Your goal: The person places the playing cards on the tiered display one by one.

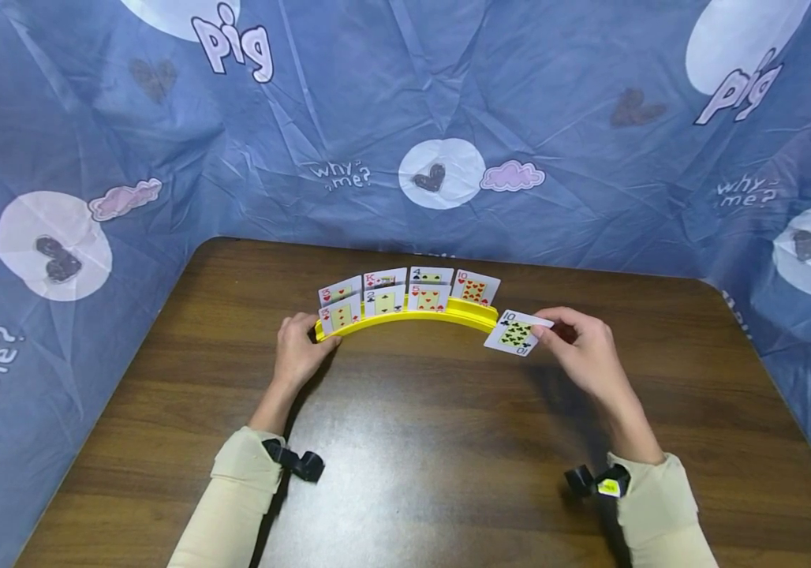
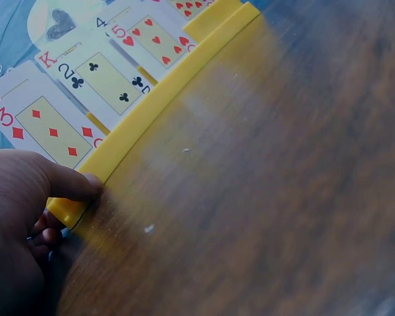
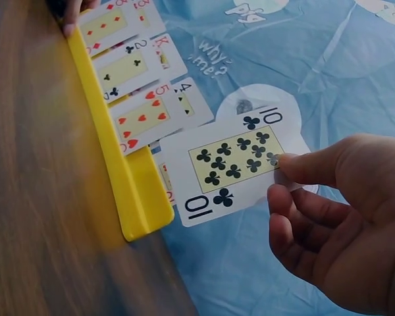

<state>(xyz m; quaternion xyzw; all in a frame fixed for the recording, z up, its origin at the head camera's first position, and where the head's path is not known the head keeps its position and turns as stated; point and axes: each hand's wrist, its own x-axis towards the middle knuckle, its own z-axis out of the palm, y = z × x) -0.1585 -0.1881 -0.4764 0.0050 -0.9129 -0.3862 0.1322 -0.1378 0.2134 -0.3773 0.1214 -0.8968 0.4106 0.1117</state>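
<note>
A curved yellow card holder [image 1: 472, 315] stands on the table with playing cards upright in two rows. In its front row are the 3 of diamonds [image 2: 49, 128], the 2 of clubs [image 2: 92, 74] and the 5 of hearts [image 3: 145, 118]. Behind them show a red 3, a king, a black 4 and, at the right, the 10 of hearts [image 1: 476, 287]. My left hand [image 1: 299, 347] grips the holder's left end, thumb on the front edge. Between thumb and fingers, my right hand [image 1: 583, 347] pinches the 10 of clubs [image 3: 234, 164], tilted just off the holder's right end.
The brown wooden table [image 1: 405, 442] extends toward me and to both sides. Blue printed cloth [image 1: 349, 95] hangs behind it and at the sides. A black wrist camera [image 1: 297, 461] is strapped at the left cuff, another camera [image 1: 593, 480] at the right.
</note>
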